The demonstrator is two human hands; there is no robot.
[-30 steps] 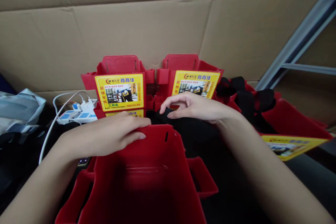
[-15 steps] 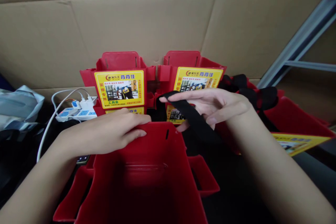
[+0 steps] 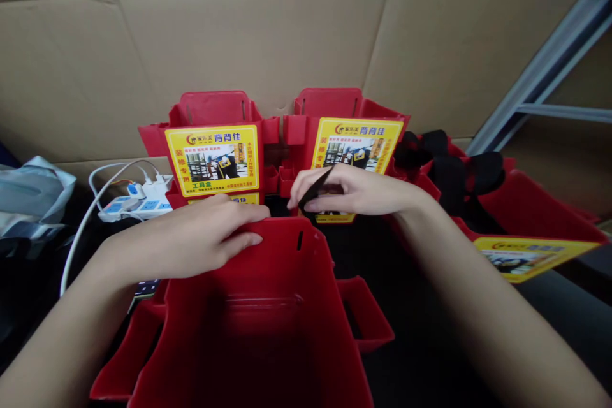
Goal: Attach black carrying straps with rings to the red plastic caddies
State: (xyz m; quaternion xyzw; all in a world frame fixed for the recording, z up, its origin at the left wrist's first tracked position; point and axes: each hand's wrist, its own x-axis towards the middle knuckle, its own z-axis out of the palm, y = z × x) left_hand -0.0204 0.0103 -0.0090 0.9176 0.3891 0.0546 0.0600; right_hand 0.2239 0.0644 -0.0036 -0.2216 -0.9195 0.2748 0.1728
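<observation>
An open red plastic box (image 3: 268, 319) sits in front of me, with a small slot in its far wall. My left hand (image 3: 191, 239) grips that far rim at its left part, fingers curled over the edge. Just beyond the rim's right part, my right hand (image 3: 349, 191) pinches the end of a black strap (image 3: 316, 188) between thumb and fingers. The rest of the strap is hidden behind the hand.
Two stacks of red boxes with yellow labels (image 3: 213, 159) (image 3: 356, 143) stand against a cardboard wall (image 3: 268, 38). More red boxes with black straps (image 3: 459, 172) lie at the right. A white power strip with cables (image 3: 141, 201) is at the left.
My right hand lifted the black strap off the dark pile, held it flat across the fingers, then closed into a pinch on its end. The left hand stayed on the rim.
</observation>
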